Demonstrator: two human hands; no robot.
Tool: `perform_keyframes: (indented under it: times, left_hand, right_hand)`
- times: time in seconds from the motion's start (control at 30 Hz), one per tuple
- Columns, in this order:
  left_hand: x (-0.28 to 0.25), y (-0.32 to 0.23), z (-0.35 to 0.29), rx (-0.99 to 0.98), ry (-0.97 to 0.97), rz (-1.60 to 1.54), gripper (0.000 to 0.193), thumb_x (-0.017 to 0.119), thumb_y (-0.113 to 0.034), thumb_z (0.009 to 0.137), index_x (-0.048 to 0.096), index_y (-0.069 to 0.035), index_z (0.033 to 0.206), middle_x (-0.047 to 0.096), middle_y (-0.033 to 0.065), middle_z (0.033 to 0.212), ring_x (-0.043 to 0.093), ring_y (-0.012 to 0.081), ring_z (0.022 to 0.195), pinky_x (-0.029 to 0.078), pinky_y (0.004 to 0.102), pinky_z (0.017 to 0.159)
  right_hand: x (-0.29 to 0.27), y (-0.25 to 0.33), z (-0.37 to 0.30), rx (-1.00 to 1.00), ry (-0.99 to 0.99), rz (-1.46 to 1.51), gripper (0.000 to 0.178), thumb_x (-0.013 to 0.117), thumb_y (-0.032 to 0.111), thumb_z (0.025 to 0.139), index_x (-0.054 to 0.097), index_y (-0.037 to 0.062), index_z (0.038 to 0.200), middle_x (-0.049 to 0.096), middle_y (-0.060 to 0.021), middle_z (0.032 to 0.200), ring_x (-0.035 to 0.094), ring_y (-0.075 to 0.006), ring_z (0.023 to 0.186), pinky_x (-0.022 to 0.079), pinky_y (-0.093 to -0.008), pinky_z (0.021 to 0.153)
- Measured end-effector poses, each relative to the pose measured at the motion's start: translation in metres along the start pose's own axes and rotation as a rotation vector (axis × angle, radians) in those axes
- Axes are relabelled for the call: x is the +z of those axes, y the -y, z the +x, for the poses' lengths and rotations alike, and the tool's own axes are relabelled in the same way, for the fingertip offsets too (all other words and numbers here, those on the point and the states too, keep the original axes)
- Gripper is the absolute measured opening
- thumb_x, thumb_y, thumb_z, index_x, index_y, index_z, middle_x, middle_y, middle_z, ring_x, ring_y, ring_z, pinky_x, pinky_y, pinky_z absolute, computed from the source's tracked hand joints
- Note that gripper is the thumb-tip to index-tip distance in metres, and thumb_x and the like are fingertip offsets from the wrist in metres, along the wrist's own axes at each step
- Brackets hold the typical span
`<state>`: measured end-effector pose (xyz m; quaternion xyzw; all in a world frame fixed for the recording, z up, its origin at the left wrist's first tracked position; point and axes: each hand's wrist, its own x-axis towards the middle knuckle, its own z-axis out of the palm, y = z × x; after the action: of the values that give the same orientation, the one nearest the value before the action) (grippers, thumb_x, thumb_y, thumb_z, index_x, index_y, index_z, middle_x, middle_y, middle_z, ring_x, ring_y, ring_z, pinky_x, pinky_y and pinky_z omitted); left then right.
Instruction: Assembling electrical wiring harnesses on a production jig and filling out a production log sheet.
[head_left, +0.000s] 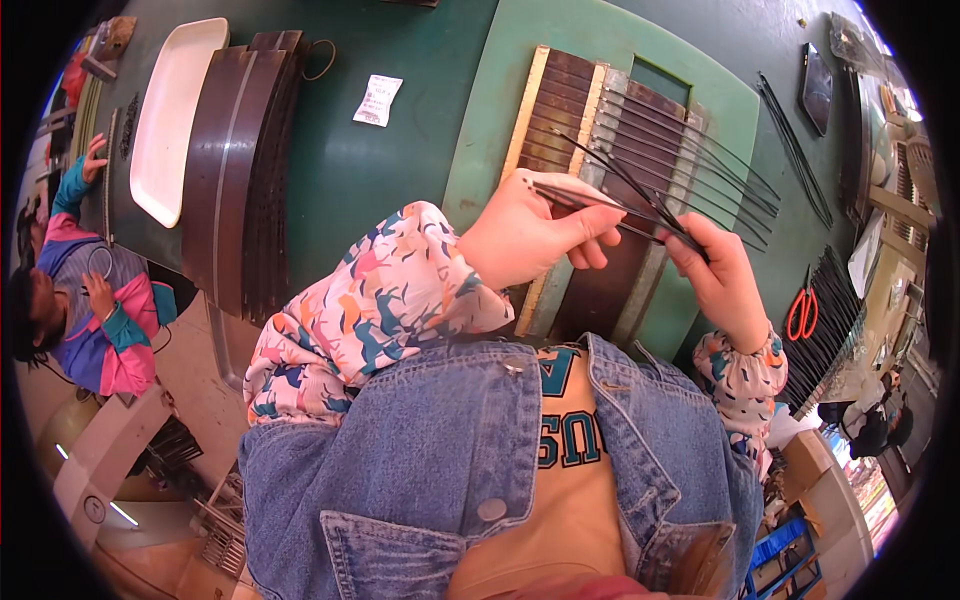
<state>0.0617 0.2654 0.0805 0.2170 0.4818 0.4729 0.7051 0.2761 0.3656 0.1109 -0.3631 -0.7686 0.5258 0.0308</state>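
Note:
My left hand [535, 228] is closed around several thin black wires [640, 188], thumb pressed over them. My right hand [718, 272] pinches the same wires farther right, and they cross between the two hands. Beneath and beyond them lies a jig of dark brown strips [568, 95] with pale and metal edge bars, resting on a light green board [490, 120]. More black wires [725, 150] lie side by side across the jig, their ends sticking out to the right. My hands hide part of the jig's near half.
To the left are a stack of long dark strips [235, 160], a white tray [180, 110] and a paper slip [377, 100]. At the right lie red-handled scissors [801, 314], a thick bundle of black wires [832, 320] and a phone [815, 88]. Another person [95, 290] sits at far left.

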Motion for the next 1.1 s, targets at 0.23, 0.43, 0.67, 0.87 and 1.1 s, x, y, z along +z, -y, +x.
perform_keyframes:
  times: [0.23,0.43,0.67,0.87,1.1]
  left_hand:
    - [0.004,0.002,-0.002,0.032,-0.007,-0.113,0.032,0.065,-0.008,0.088,0.05,0.002,0.115,0.068,0.0138,0.082,0.067,0.0179,0.066,0.055,0.026,0.057]
    - [-0.008,0.005,-0.006,0.176,-0.326,0.415,0.028,0.071,-0.017,0.084,0.056,-0.004,0.103,0.065,0.0043,0.066,0.064,0.012,0.058,0.047,0.0285,0.047]
    - [-0.018,0.029,0.0,0.882,-0.4,1.434,0.019,0.072,-0.019,0.077,0.068,-0.01,0.093,0.061,0.0014,0.063,0.059,0.0167,0.053,0.046,0.0281,0.05]
    - [-0.018,0.029,0.0,0.896,-0.409,1.51,0.021,0.072,-0.019,0.076,0.069,-0.012,0.096,0.059,-0.0003,0.063,0.058,0.0161,0.053,0.045,0.0282,0.05]
    - [-0.015,0.027,-0.001,0.895,-0.381,1.567,0.026,0.072,-0.017,0.075,0.07,-0.012,0.101,0.056,-0.0004,0.061,0.056,0.0154,0.052,0.045,0.0287,0.048]
  right_hand:
    - [0.019,0.013,0.012,-0.1,0.042,0.059,0.012,0.059,0.005,0.088,0.058,-0.001,0.099,0.056,-0.0113,0.073,0.05,-0.0195,0.062,0.043,-0.0286,0.059]
    - [0.003,-0.004,0.005,-0.05,-0.084,0.015,0.013,0.061,0.005,0.087,0.057,-0.0011,0.098,0.053,-0.0055,0.069,0.045,-0.0116,0.06,0.04,-0.0255,0.057]
    - [-0.006,-0.021,0.007,0.019,-0.183,-0.109,0.013,0.063,0.006,0.087,0.058,-0.0029,0.096,0.049,-0.0027,0.066,0.04,-0.0083,0.061,0.037,-0.0237,0.055]
    - [-0.008,-0.024,0.008,0.03,-0.178,-0.123,0.013,0.062,0.008,0.088,0.058,-0.0024,0.096,0.047,-0.0033,0.065,0.038,-0.0085,0.06,0.035,-0.0247,0.054]
    - [-0.009,-0.028,0.008,0.026,-0.195,-0.139,0.014,0.062,0.008,0.087,0.057,-0.0027,0.094,0.049,-0.0072,0.065,0.039,-0.012,0.058,0.037,-0.0267,0.054]
